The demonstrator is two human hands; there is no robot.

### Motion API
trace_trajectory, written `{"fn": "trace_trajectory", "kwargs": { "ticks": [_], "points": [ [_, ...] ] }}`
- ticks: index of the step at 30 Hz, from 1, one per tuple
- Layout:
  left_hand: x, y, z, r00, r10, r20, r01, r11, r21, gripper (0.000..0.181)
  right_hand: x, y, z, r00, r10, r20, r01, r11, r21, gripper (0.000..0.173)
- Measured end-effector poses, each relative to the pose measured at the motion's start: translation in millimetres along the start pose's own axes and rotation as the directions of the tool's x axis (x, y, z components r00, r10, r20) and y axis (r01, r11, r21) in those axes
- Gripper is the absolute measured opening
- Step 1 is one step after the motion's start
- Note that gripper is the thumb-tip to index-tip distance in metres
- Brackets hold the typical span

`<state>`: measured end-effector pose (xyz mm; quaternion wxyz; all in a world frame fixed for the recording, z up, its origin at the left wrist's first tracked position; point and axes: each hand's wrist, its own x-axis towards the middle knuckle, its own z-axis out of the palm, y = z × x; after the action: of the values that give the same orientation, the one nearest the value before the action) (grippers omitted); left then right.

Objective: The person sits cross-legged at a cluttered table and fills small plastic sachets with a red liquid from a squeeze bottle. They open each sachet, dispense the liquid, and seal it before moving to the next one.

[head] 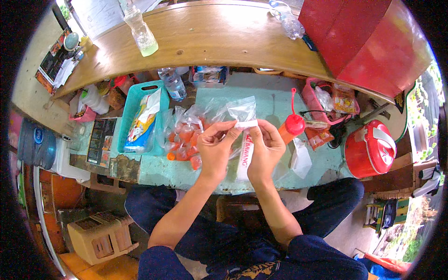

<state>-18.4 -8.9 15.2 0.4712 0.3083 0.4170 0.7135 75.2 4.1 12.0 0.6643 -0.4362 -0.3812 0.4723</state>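
Observation:
In front of me, my left hand (215, 147) and my right hand (266, 148) pinch a small white strip (246, 124) between thumbs and fingertips. A clear plastic bag (242, 106) stands up just behind the strip; whether the two are joined I cannot tell. Between my wrists lies a white wrapper (244, 161) with red writing, partly covered by the right hand. Small clear bags of orange-red sauce (185, 134) are heaped left of my left hand. Beyond the right hand, a squeeze bottle (293, 126) with a red cap holds orange-red sauce.
A turquoise plastic basket (161, 140) holds a printed packet at left. Toward the right are a pink basket (311, 101), a crumpled white paper (300, 159) and a red lidded container (365, 150). A raised wooden counter (217, 38) spans the far side, with bottles on it.

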Motion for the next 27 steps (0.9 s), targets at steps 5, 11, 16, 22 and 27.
{"fn": "trace_trajectory", "kwargs": {
  "ticks": [5,11,16,22,27],
  "points": [
    [5.4,4.8,-1.8,0.949,-0.315,0.002,0.303,0.911,-0.280,0.013,4.2,-0.6,6.6,0.975,0.201,0.094,-0.221,0.908,0.355,0.016],
    [8.3,18.8,-3.4,0.837,-0.501,0.220,0.538,0.680,-0.498,0.014,8.4,-3.6,4.9,0.955,0.206,0.212,-0.278,0.867,0.413,0.015],
    [8.2,22.8,1.1,0.993,-0.112,0.050,0.113,0.993,-0.021,0.017,4.2,-7.0,5.2,0.983,-0.011,0.182,0.000,0.998,0.061,0.012],
    [9.8,31.8,-4.7,0.978,0.172,0.117,-0.203,0.910,0.362,0.013,10.8,-9.7,0.0,0.956,-0.104,0.274,0.157,0.971,-0.179,0.016],
    [11.8,36.4,-3.0,0.955,0.211,0.209,-0.292,0.792,0.537,0.011,13.2,-15.4,-3.7,0.930,0.102,0.353,-0.137,0.987,0.078,0.018]
  ]
}}
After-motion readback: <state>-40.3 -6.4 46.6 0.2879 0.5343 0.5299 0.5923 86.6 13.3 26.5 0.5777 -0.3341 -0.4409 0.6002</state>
